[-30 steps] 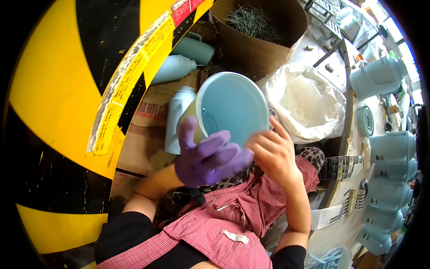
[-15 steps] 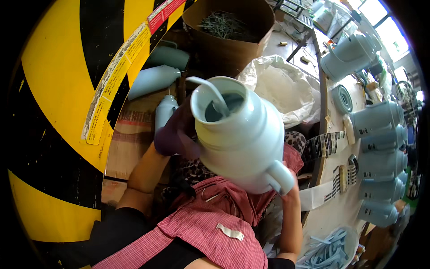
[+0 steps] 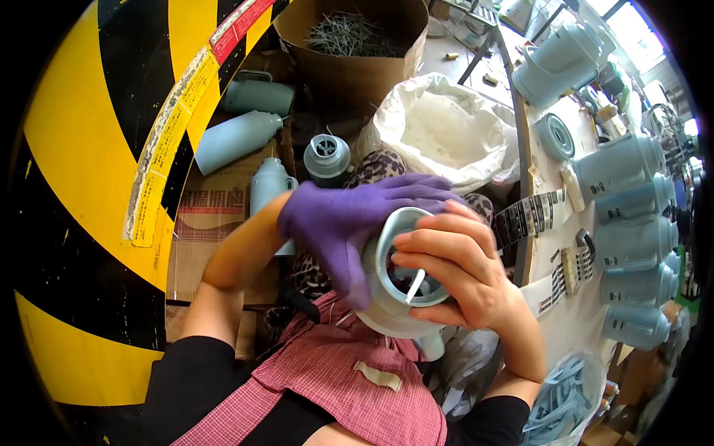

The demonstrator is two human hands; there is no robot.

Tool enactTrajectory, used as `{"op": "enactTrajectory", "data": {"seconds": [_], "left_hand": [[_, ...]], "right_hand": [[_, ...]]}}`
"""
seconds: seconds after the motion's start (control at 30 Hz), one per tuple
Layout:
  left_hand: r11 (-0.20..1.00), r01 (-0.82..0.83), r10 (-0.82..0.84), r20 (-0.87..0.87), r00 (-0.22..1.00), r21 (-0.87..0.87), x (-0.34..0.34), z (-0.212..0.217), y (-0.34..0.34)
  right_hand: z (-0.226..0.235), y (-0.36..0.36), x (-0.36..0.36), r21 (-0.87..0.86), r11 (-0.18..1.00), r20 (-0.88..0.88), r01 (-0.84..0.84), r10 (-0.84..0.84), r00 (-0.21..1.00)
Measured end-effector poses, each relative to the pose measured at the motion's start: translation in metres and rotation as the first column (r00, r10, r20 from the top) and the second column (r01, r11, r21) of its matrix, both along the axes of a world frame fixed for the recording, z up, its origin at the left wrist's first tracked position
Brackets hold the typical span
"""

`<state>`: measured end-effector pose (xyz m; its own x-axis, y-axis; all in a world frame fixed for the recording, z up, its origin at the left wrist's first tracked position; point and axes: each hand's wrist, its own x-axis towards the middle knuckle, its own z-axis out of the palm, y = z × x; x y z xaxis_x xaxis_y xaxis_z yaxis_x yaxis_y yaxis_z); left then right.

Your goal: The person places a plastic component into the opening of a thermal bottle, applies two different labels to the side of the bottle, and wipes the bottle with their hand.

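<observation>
A pale blue thermos jug point(image 3: 381, 316) stands between my hands above my lap, its open mouth facing up at me. A whitish strip point(image 3: 416, 285) pokes out of the mouth; the dark inside is only partly visible. Purple-gloved, my left hand point(image 3: 349, 215) spans the jug's left and far side, thumb on the near side and fingers stretched along the back. My bare right hand point(image 3: 465, 267) closes over the right side of the rim, its fingertips reaching across the opening. The jug's handle point(image 3: 429, 346) shows below, toward me.
Several blue bottles and jugs point(image 3: 236, 141) lie or stand on cardboard at the left. Beyond are a box of thin metal pieces point(image 3: 349, 63) and a white sack point(image 3: 446, 134). On the right bench point(image 3: 547, 312) stand jugs point(image 3: 632, 241), a label sheet and a bag of blue strips point(image 3: 561, 401).
The jug has come lower and more upright. My right hand has gone from by its handle to the rim, and my left has moved right along its side.
</observation>
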<state>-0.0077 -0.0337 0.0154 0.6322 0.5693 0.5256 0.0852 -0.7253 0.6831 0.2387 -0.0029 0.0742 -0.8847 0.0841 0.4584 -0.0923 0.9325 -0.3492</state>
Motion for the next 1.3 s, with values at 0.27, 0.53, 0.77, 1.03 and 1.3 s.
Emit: {"op": "enactTrajectory", "data": {"seconds": [0.27, 0.53, 0.77, 1.03, 1.3], "left_hand": [[0.93, 0.081, 0.002, 0.226, 0.974, -0.358, -0.006, -0.029, -0.023], [0.984, -0.06, 0.097, 0.22, 0.971, -0.168, 0.016, -0.027, -0.037], [0.992, -0.086, 0.105, 0.237, 0.966, -0.091, 0.005, -0.009, -0.023], [0.619, -0.712, 0.704, 0.168, 0.69, 0.33, -0.09, 0.076, 0.112], [0.522, -0.833, 0.777, 0.3, 0.553, 0.183, -0.163, 0.05, 0.176]], "right_hand": [[-0.011, 0.012, -0.042, 0.004, 0.914, -0.106, -0.405, 0.403, 0.909], [-0.024, 0.019, -0.049, 0.105, 0.846, -0.141, -0.522, 0.533, 0.835], [-0.017, 0.035, -0.05, 0.127, 0.809, -0.049, -0.574, 0.583, 0.811], [0.017, 0.132, -0.046, 0.114, 0.913, -0.648, 0.393, -0.231, 0.725], [-0.076, 0.146, -0.028, -0.059, 0.792, -0.274, 0.607, -0.598, 0.753]]}}
